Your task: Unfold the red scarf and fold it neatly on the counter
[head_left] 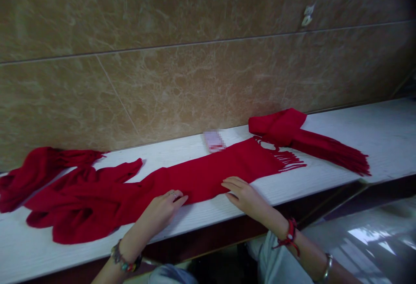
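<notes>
A long red scarf [208,171] lies across the white surface, spread flat from its middle to the fringe at its right end and bunched in loose folds at its left. My left hand [164,210], with a ring and a beaded bracelet, rests on the scarf's near edge; its fingers lie on the cloth, partly hidden. Farther right, my right hand [245,197] touches the same edge with fingers stretched and slightly apart. Neither hand visibly grips the cloth.
A folded red scarf [286,130] with fringe lies at the right against the wall. Another bunched red scarf [42,171] is at the far left. A small pale packet [213,141], blurred, sits behind the middle scarf. The white tabletop [386,132] meets a brown marbled wall [195,80].
</notes>
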A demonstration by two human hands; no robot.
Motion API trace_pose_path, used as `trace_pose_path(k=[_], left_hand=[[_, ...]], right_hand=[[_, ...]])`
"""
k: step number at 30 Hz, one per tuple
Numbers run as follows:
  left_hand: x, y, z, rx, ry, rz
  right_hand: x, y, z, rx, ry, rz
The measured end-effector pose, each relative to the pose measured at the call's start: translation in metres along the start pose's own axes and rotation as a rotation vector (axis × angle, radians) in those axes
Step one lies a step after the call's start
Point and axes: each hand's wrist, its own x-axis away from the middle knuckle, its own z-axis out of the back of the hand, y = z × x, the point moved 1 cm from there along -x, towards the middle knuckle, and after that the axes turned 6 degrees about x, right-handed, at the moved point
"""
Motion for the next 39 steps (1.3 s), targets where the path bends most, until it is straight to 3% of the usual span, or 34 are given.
trace_pose_path(k=[6, 12, 18, 21, 24, 31, 34, 39], left_hand=[[-0.007, -0.007, 0.002, -0.131, 0.093, -0.042], [0.004, -0.004, 0.004, -0.128, 0.209, -0.093], [0.016, -0.004, -0.008, -0.088, 0.253, -0.061], [0.022, -0.005, -0.012, -0.069, 0.273, -0.069], [0.026, -0.004, -0.013, -0.08, 0.316, -0.054], [0.023, -0.005, -0.018, 0.061, 0.399, 0.032], [0.024, -0.007, -0.018, 0.126, 0.38, 0.069], [0.026, -0.004, -0.015, 0.094, 0.379, 0.04]], right_hand=[[0.003, 0.031, 0.015, 0.221, -0.145, 0.149], [0.005, 0.033, 0.021, 0.277, -0.13, 0.228], [0.007, 0.035, 0.023, 0.304, -0.153, 0.199], [0.0, 0.023, 0.026, 0.28, -0.163, 0.219], [-0.012, -0.005, 0.022, 0.202, -0.139, 0.276], [-0.038, -0.075, -0.02, 0.203, -0.151, 0.361], [-0.041, -0.082, -0.032, 0.244, -0.162, 0.375], [-0.041, -0.08, -0.033, 0.217, -0.137, 0.371]])
